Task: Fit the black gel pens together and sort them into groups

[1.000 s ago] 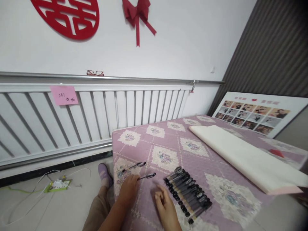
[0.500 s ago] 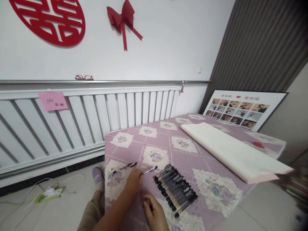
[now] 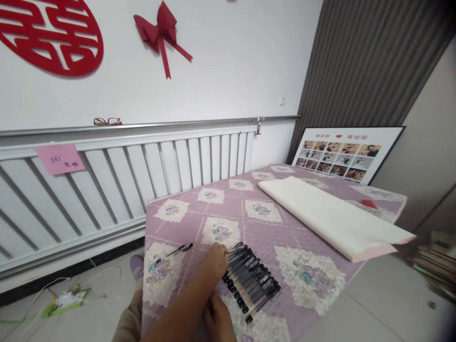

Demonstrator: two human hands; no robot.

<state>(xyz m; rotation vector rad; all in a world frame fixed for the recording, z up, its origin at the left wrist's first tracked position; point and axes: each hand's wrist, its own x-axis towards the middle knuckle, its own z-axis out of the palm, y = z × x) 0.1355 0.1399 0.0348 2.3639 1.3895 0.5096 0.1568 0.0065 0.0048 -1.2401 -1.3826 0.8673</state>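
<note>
While the left hand [image 3: 215, 262] clamps fingers on a pen [image 3: 235, 249] beside lined-up pens [image 3: 255, 276], right hand [image 3: 220, 320] near, fingers unclear

The left hand [image 3: 216, 263] and right hand [image 3: 221, 320] are bare; the trousers [image 3: 127, 319] are khaki, the shoe [image 3: 136, 266] mauve.

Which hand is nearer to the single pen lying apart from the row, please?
Left. The left hand is to the right of the single pen, at the far end of the pen row; the right hand is farther off and lower in the picture.
</note>
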